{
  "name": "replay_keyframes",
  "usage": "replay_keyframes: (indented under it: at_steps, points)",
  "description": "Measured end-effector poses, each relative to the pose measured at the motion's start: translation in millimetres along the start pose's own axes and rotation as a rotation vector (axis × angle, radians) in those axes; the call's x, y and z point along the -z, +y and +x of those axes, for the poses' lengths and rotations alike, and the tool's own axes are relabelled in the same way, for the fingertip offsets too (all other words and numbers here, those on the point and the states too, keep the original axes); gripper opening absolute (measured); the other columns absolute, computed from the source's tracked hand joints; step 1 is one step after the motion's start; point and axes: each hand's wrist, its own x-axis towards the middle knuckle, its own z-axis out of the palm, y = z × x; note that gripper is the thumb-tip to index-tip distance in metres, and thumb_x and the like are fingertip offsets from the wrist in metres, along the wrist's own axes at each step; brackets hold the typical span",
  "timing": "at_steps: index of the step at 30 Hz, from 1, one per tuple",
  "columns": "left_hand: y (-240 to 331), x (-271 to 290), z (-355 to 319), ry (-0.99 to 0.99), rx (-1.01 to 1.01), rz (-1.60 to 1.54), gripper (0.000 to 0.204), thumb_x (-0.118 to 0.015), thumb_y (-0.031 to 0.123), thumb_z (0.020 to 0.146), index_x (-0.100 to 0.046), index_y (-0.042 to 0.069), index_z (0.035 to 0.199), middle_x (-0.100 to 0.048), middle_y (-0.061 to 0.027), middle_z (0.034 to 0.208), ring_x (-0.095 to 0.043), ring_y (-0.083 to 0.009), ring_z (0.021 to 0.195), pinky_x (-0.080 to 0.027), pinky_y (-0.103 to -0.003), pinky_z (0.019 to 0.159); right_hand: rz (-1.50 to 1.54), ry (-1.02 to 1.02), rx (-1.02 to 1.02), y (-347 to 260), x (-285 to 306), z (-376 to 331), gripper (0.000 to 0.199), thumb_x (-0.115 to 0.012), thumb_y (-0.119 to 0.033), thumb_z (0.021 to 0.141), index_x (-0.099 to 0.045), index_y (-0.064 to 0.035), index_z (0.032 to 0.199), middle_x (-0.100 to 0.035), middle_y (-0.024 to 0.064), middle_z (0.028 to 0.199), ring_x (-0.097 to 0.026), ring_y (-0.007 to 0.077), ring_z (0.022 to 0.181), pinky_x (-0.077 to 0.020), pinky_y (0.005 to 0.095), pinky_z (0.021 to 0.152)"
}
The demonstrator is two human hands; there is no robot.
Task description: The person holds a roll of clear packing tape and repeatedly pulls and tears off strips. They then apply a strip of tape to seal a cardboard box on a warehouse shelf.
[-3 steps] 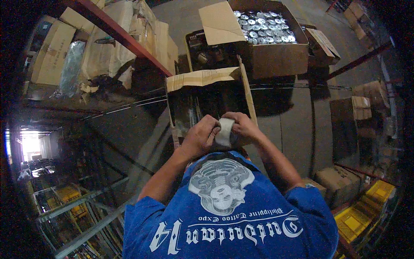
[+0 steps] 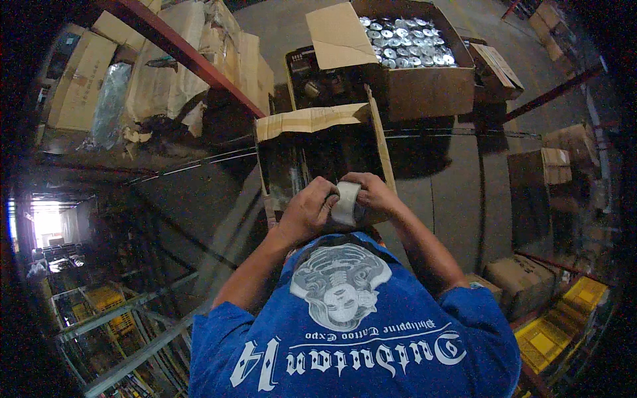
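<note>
A roll of whitish packing tape (image 2: 346, 204) is held between my two hands, close in front of my blue shirt. My right hand (image 2: 374, 192) grips its far right side, fingers curled over the rim. On the other side, my left hand (image 2: 310, 205) is closed, with thumb and fingertips pinched against the tape's left edge; whether a loose tape end is between them I cannot tell. Just beyond the hands stands an open cardboard box (image 2: 312, 122) with its flaps up. Its inside is dark, with some clear plastic showing at the left.
A larger carton (image 2: 428, 89) full of shiny round metal parts stands beyond, to the right. Wrapped cartons (image 2: 83, 83) sit at the far left behind a red rack beam (image 2: 192, 60). Metal rails (image 2: 139, 305) lie near left; yellow crates (image 2: 547, 338) and a closed carton (image 2: 521, 282) near right.
</note>
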Motion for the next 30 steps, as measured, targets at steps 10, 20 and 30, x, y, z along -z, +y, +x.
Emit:
replay_keyframes:
  at_steps: [10,20,30]
  points:
    - [-10.8,21.6,8.3,0.127,0.135,-0.102,0.02,-0.064,0.019,0.095,-0.061,0.003,0.107,-0.068,-0.0201,0.101,-0.068,-0.037,0.093,-0.053,-0.041,0.081,0.463,-0.16,-0.106,2.1,-6.4,-9.6,0.03,-0.065,-0.009,0.086,-0.067,0.0002,0.115,-0.071,0.0063,0.105,-0.064,0.0142,0.099,-0.051,0.0307,0.088]
    - [-23.8,9.5,3.8,0.219,-0.005,0.161,0.021,-0.069,0.016,0.09,-0.066,0.006,0.108,-0.07,-0.0171,0.098,-0.071,-0.0349,0.091,-0.056,-0.042,0.078,0.385,-0.003,0.012,9.3,-0.9,-1.5,0.031,-0.064,-0.009,0.088,-0.066,-0.0006,0.117,-0.07,0.005,0.108,-0.064,0.015,0.101,-0.0507,0.0308,0.09]
    - [5.8,18.9,2.6,0.092,0.381,-0.058,0.025,-0.065,0.009,0.093,-0.063,0.004,0.118,-0.066,-0.0227,0.119,-0.069,-0.0358,0.1,-0.054,-0.041,0.083,0.223,0.163,0.037,9.4,2.7,3.1,0.03,-0.065,-0.006,0.085,-0.065,-0.0027,0.115,-0.07,0.0037,0.105,-0.064,0.0144,0.1,-0.0506,0.0311,0.088]
